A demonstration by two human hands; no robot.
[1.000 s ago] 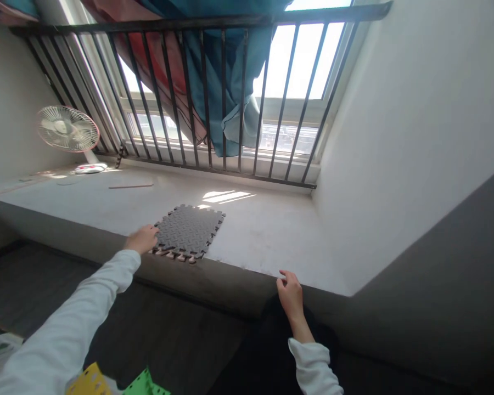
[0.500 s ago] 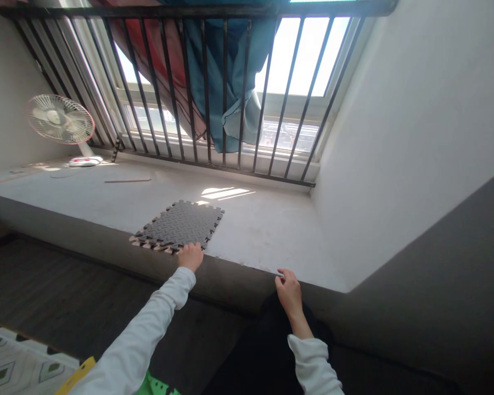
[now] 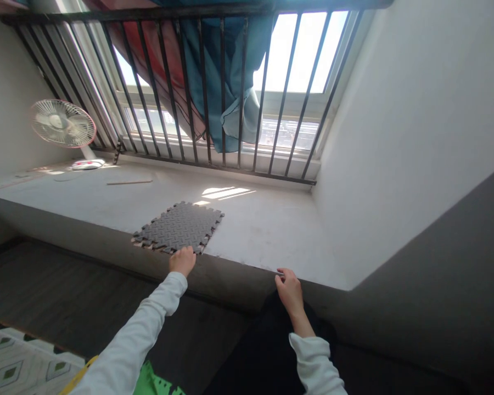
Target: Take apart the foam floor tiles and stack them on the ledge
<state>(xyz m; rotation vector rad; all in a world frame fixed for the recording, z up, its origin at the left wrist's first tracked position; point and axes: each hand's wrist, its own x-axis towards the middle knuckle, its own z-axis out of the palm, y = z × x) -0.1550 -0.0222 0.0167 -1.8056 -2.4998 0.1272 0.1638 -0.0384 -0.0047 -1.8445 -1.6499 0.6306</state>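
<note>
Grey interlocking foam mat tiles (image 3: 181, 225) lie stacked on the white window ledge (image 3: 267, 236). Their textured top faces up, and paler toothed edges show beneath the front left side. My left hand (image 3: 183, 260) is closed on the front edge of the tiles, near the right front corner; its fingertips are partly hidden. How many tiles it grips I cannot tell. Farther right, my right hand (image 3: 288, 288) rests by the ledge's front edge, fingers loosely bent and apart, with nothing visible in them.
A dark metal railing (image 3: 214, 162) runs along the back of the ledge, before a window and curtains (image 3: 230, 82). A fan (image 3: 63, 123) stands at the far left, near a thin strip (image 3: 129, 182). Green (image 3: 148, 378) and patterned (image 3: 14, 356) mats lie low on the left.
My left hand has slid slightly left along the tiles' front edge. Less of the paler teeth shows below the top tile. My right hand stays in place.
</note>
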